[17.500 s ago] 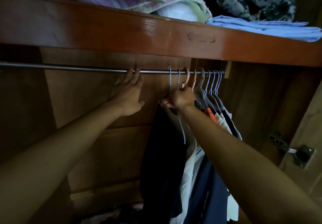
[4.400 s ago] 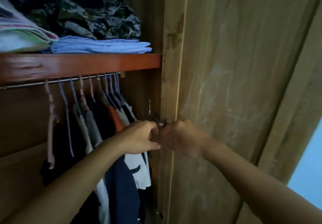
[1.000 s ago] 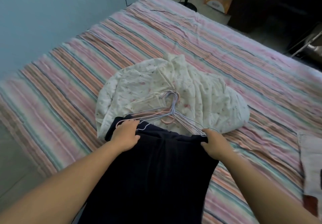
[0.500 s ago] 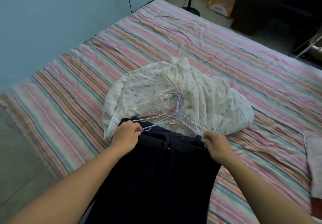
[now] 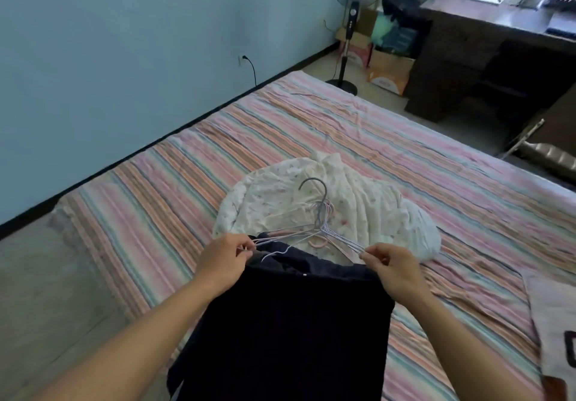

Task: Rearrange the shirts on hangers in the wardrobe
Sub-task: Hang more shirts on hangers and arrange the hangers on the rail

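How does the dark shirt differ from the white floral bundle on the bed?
The dark shirt is plain navy-black; the white floral bundle is cream with small prints. The dark shirt hangs flat, with the left hand and right hand pinching wire hangers at its shoulders; the white floral bundle lies crumpled on the striped bedsheet, untouched. Both are fabric.

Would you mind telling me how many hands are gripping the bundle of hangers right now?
2. The left hand pinches the left ends of the hangers; the right hand pinches the right ends, above the dark shirt.
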### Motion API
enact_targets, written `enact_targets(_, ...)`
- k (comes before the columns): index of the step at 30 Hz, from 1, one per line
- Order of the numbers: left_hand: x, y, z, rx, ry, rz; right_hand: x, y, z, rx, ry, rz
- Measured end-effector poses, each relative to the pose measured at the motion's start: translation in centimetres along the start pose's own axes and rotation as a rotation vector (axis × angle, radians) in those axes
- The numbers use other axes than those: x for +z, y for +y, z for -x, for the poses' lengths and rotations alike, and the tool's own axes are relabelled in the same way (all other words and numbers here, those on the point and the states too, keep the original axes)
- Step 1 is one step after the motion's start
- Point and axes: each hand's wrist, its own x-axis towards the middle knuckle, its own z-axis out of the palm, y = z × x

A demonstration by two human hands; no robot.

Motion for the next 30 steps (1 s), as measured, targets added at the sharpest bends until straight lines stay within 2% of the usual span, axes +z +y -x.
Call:
enact_targets(8,-7.2,-0.2,9.0,-0.012,0.088,0.130,-0.6,-7.3,6.8,-0.105,-0.003,-0.025)
enact_targets(20,-20.6,-0.2,23.1,-0.019,0.219,0.218,-0.9,-21.1,18.5,-0.396,-0.055,-0.073)
enact_targets(25,-26.7,-0.6,29.5,-0.052,0.259,0.163,-1.7,-27.4,23.3,-0.526,-0.055,-0.034)
enact_targets(30,-32.9,-0.8,36.4,-0.047,0.370,0.172,-2.3,-33.7,28.8,-0.656,-0.062,-0.059)
